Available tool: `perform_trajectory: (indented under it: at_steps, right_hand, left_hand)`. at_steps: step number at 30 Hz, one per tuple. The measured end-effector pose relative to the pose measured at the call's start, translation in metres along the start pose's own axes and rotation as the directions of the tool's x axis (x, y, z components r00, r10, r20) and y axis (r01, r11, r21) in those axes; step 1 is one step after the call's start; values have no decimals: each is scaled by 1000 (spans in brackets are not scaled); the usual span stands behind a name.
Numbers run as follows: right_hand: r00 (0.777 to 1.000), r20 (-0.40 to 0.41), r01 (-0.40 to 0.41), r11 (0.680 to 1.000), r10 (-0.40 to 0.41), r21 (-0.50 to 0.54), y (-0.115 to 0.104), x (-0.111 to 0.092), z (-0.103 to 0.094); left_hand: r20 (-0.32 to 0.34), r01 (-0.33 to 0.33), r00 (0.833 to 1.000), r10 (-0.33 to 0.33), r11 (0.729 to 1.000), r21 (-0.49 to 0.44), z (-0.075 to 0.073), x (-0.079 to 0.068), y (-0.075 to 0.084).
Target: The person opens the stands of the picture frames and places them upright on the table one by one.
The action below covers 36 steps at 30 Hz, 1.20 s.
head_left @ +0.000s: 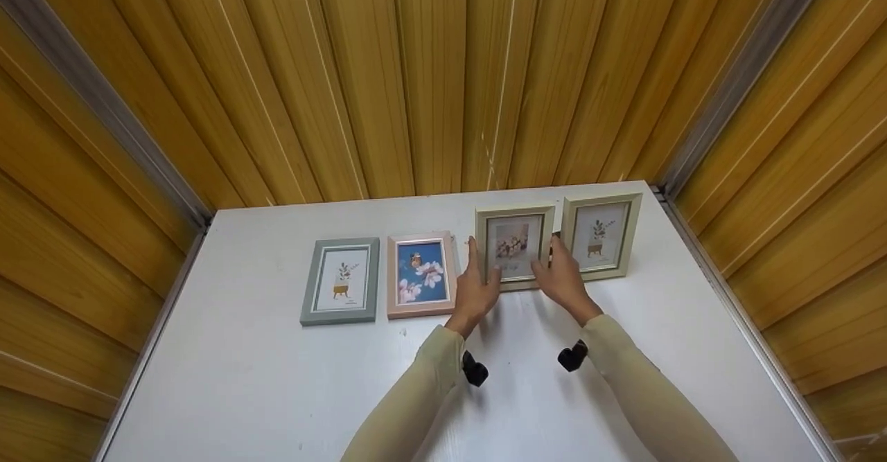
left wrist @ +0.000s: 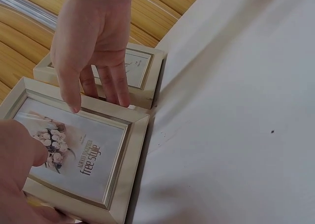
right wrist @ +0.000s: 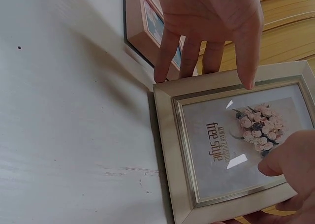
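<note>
A cream picture frame (head_left: 514, 244) with a flower bouquet print stands on the white table, held between both hands. My left hand (head_left: 477, 294) grips its left side, the thumb in front and the fingers along the edge. On the opposite side my right hand (head_left: 565, 278) holds it the same way, with the thumb (left wrist: 71, 93) on the front border. The print's "free style" lettering shows in both wrist views. Just right of the right hand stands a second cream frame (head_left: 599, 237) with a potted plant print. A pink frame (head_left: 421, 275) with blossoms is close to the left hand.
A grey-green frame (head_left: 339, 282) with a plant print is left of the pink one, roughly in row with it. Wood-look panels (head_left: 429, 81) rise behind and beside the white table (head_left: 242, 379). Small dark devices (head_left: 475, 368) are at both wrists.
</note>
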State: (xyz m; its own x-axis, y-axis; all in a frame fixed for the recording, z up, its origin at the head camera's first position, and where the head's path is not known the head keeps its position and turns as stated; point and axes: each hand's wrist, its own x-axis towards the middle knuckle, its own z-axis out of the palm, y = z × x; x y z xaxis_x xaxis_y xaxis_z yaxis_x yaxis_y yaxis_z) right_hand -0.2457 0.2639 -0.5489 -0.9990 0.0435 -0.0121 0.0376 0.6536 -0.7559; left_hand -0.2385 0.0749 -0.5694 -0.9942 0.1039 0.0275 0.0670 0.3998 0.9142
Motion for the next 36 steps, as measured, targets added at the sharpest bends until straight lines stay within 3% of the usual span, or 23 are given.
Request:
perform_trajectory:
  at_steps: [10, 20, 36]
  right_hand:
    - [1000, -12, -6, 1000, 6, -1, 0, 2, 1]
    - [1000, -9, 13, 1000, -13, -5, 0, 2, 1]
    - [1000, -21, 2, 1000, -2, 3, -1, 3, 2]
  left_hand:
    - [17, 39, 999, -39, 999, -10, 1, 4, 1]
    - [6, 6, 1000, -6, 1000, 13, 1, 5, 0]
    - [10, 25, 1000, -25, 1000, 17, 0, 4, -1]
